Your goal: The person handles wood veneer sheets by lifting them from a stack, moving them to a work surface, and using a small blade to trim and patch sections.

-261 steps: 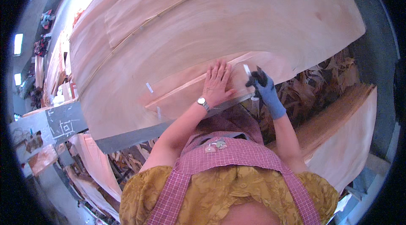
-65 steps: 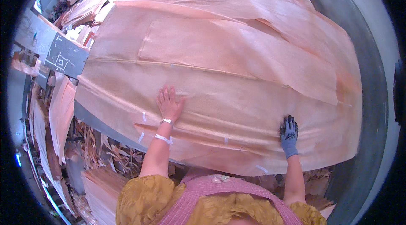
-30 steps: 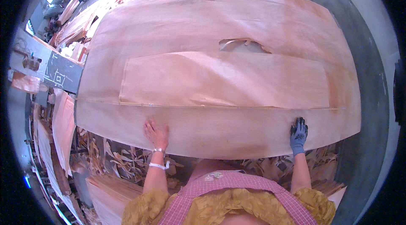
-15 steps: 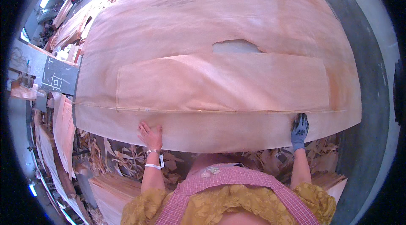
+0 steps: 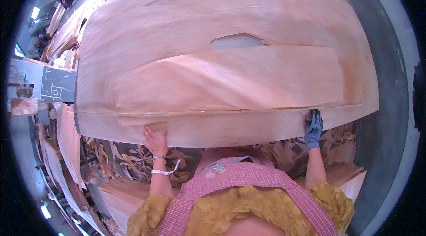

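A wide, pale pinkish wood veneer sheet lies before me, with an uneven hole in its middle. On top rests a smaller, long veneer piece. A thin straight strip or cord runs across both, and the small piece's near left corner pokes out on my side of it. My bare left hand lies spread on the near edge, fingertips at that corner. My right hand, in a grey-blue glove with dark fingers, lies flat with fingers stretched, tips at the right part of the strip. Neither hand grips anything.
Torn veneer scraps fill the space below the near edge. Stacked veneer stands by my left side. At the left is a dark board with chalk-like marks. A grey concrete floor curves along the right.
The small veneer piece's left end has come toward me, past the thin strip. Both hands remain at the near side, the left still spread. The whole view has shifted slightly.
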A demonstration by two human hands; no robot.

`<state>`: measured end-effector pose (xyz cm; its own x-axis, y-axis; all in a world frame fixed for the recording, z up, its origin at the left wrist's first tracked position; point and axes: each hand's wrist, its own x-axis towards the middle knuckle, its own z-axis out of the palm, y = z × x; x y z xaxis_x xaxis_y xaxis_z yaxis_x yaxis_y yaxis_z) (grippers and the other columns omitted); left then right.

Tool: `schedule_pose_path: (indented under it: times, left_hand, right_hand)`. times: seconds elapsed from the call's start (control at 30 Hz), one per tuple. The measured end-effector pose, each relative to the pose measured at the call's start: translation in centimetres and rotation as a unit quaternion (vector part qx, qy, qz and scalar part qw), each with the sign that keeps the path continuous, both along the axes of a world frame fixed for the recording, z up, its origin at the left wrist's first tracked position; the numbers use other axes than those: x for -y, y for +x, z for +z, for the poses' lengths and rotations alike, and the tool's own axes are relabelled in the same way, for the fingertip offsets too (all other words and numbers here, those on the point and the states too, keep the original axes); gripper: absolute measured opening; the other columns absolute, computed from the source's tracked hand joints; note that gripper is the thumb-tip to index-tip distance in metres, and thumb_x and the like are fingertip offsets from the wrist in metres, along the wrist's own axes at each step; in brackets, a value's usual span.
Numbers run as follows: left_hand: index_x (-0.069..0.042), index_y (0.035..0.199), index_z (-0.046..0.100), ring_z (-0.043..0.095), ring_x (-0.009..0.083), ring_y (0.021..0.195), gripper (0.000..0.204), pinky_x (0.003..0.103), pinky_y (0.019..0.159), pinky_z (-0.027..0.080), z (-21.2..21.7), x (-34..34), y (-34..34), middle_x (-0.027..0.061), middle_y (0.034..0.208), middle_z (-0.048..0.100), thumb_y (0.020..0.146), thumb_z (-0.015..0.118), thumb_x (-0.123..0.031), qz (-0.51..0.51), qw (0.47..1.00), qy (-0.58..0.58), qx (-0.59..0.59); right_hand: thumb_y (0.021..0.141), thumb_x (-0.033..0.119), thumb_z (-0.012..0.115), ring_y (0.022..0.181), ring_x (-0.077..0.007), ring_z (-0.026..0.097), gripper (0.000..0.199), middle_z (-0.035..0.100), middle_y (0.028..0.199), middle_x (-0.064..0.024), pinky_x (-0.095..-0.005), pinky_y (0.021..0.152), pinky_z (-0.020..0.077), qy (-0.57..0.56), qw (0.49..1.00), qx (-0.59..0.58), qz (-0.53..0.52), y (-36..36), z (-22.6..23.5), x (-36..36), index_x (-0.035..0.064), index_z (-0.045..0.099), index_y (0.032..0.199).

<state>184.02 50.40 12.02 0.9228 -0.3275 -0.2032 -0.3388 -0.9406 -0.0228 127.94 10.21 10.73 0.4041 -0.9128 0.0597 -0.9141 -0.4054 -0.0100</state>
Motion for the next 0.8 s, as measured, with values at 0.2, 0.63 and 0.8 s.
schedule_pose_path:
  times: [0.2,0.63,0.8]
  left_hand:
    - [-0.001,0.149,0.026,0.026,0.0328,0.143,0.087,0.055,0.114,0.02,0.7,1.0,-0.7,0.0172,0.153,0.031,0.087,0.06,-0.052,0.037,0.999,0.004,0.019]
    - [-0.012,0.095,0.063,0.056,0.0253,0.101,0.017,0.046,0.107,0.034,1.3,8.7,1.1,0.006,0.097,0.061,0.078,0.066,-0.012,-0.386,0.91,-0.105,0.11]
    - [-0.012,0.098,0.062,0.056,0.0254,0.098,0.021,0.044,0.102,0.037,2.4,5.4,2.0,0.006,0.095,0.061,0.077,0.064,-0.009,-0.392,0.91,-0.104,0.082]
  right_hand:
    - [0.091,0.028,0.06,0.12,-0.0342,0.052,0.045,0.053,0.135,-0.016,-0.0458,0.101,0.0413,-0.036,0.998,0.031,-0.039,-1.4,-0.2,-0.3,0.0092,0.053,0.132]
    - [0.08,0.028,0.07,0.111,-0.0301,0.055,0.047,0.057,0.128,-0.0085,-0.0435,0.089,0.049,0.008,0.991,-0.031,0.132,2.6,0.3,0.9,0.0186,0.059,0.124]
    - [0.078,0.032,0.073,0.108,-0.031,0.056,0.055,0.058,0.126,-0.0107,-0.0429,0.086,0.0495,0.017,0.991,0.017,0.128,4.2,3.0,-1.4,0.0158,0.056,0.129]
